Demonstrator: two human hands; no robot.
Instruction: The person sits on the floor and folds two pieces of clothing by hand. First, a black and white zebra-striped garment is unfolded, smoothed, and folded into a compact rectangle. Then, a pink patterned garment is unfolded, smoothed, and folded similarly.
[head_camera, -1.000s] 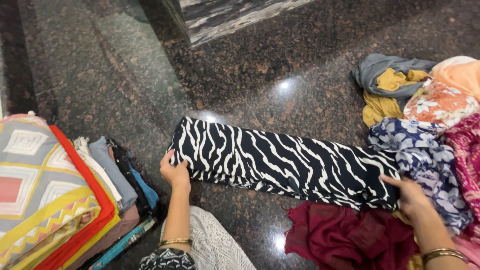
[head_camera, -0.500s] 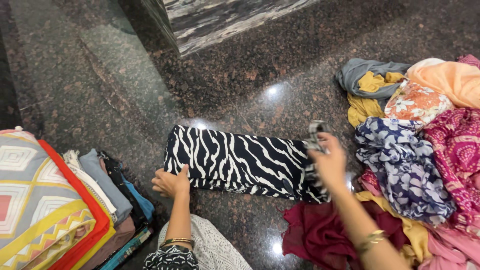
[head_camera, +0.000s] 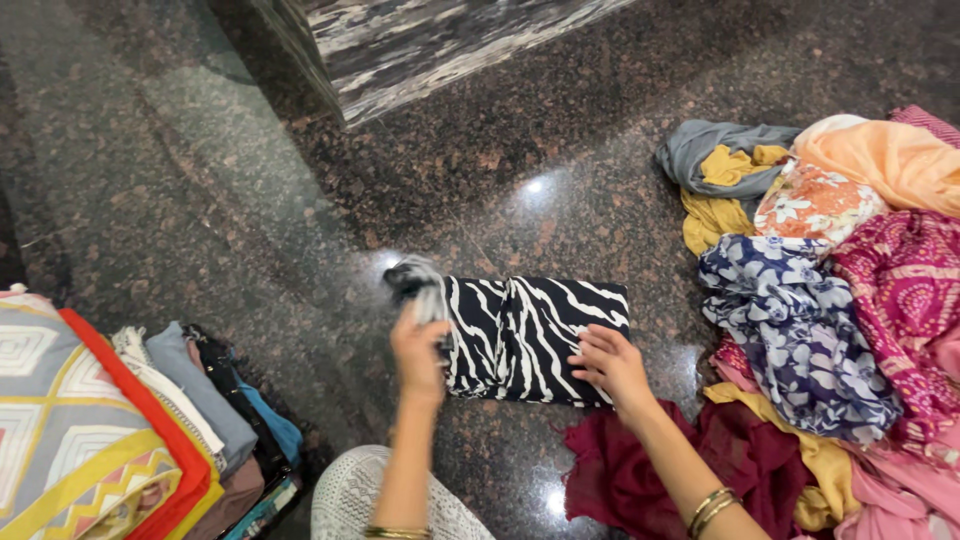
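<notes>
Both our hands are on the zebra-print cloth (head_camera: 535, 335), black with white stripes, lying partly folded on the dark granite floor (head_camera: 250, 200). Our left hand (head_camera: 418, 350) is blurred; it grips the cloth's left end, fingers closed around a lifted bunch of fabric just above the floor. Our right hand (head_camera: 612, 365) lies flat on the cloth's lower right corner, fingers spread and pressing down, gripping nothing. The hands sit apart, one at each end of the folded piece. Bangles show on both wrists.

The cloth sits in the middle of the floor, between two groups of textiles. Right of it is a loose heap of clothes (head_camera: 850, 300): a blue floral piece (head_camera: 790, 330) nearest the cloth, a magenta patterned piece (head_camera: 900, 290), a peach cloth (head_camera: 880, 160), an orange floral piece (head_camera: 815, 205), a mustard cloth (head_camera: 710, 215) and a grey cloth (head_camera: 710, 145) at the top. A maroon cloth (head_camera: 620, 470) lies crumpled just below the zebra piece, under our right forearm.

At the lower left stands a stack of folded fabrics (head_camera: 190, 410) on edge, grey, cream, black and blue, beside a quilt (head_camera: 70, 420) with a geometric pattern and red-orange border. Well apart at the top is a marbled stone block (head_camera: 420, 45). Our knee in white patterned fabric (head_camera: 350, 495) shows at the bottom edge.
</notes>
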